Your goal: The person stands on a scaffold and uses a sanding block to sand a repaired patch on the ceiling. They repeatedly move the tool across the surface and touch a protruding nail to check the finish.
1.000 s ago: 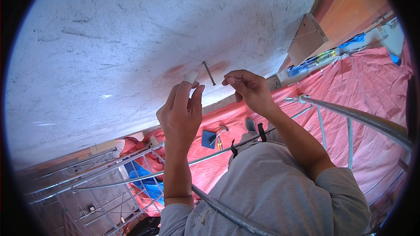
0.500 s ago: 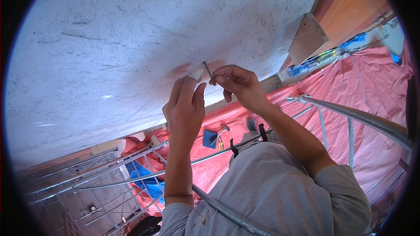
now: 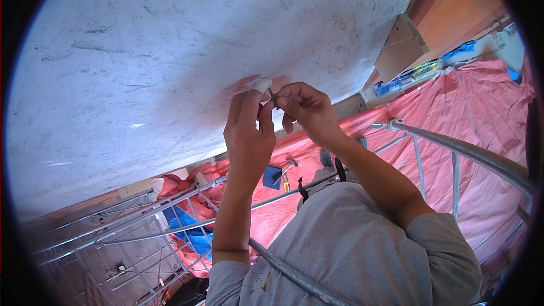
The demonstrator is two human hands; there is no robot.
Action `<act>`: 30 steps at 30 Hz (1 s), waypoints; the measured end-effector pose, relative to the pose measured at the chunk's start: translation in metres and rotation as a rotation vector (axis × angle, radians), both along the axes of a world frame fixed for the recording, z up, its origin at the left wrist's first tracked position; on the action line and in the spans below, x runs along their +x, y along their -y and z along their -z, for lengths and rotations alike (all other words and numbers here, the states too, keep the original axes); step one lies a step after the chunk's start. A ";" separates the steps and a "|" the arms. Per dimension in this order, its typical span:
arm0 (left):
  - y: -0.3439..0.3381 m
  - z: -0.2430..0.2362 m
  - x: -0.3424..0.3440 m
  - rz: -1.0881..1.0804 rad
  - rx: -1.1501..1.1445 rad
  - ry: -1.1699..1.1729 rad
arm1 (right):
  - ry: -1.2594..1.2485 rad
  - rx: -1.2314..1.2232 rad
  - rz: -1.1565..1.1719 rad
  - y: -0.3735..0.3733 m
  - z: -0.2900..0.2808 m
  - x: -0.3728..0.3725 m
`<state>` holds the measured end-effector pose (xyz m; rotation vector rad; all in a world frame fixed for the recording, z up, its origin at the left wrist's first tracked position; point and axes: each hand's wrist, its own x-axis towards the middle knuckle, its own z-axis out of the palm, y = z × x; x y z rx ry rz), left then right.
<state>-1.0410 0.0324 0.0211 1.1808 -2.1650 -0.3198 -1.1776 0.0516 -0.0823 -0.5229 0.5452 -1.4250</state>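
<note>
I log the right hand [image 3: 311, 114] with fingers pinched on the outer end of a nail [image 3: 272, 96] jutting from the pale wall [image 3: 141, 62]. Left hand [image 3: 249, 128]: fingers nearly together beside it; grip, I cannot tell. Risk: uneven sideways force slipping the pinch.

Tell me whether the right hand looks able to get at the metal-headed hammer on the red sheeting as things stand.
Probably not from here: the right hand is up at the slim grey metal nail, while the hammer lies well below, beyond a grey metal rail.
</note>
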 end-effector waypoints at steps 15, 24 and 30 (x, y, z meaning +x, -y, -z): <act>0.001 0.001 -0.001 -0.045 0.025 0.091 | 0.102 -0.051 0.046 0.000 0.008 0.009; 0.003 0.004 -0.001 -0.071 0.017 0.091 | 0.174 -0.035 0.068 0.002 0.010 0.014; 0.002 0.006 -0.001 -0.074 0.027 0.083 | 0.180 -0.060 0.073 0.003 0.010 0.013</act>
